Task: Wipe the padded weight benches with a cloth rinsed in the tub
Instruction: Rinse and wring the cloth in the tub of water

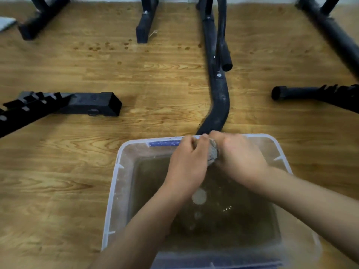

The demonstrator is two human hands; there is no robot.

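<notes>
A clear plastic tub (114, 191) with murky brown water stands on the wooden floor right below me. Over its far half, my left hand (187, 166) and my right hand (240, 156) both grip a small grey cloth (212, 153), twisted into a tight roll between them. Only a short stretch of the cloth shows between the fists. Ripples and a pale bubble mark the water under the hands. No padded bench top is in view, only black bench frames.
Black metal bench legs and feet lie around the floor: a curved tube (218, 101) straight ahead touching the tub's far rim, a square notched bar (58, 105) at left, a round tube (310, 94) at right. Wet drops (108, 47) spot the floor farther off.
</notes>
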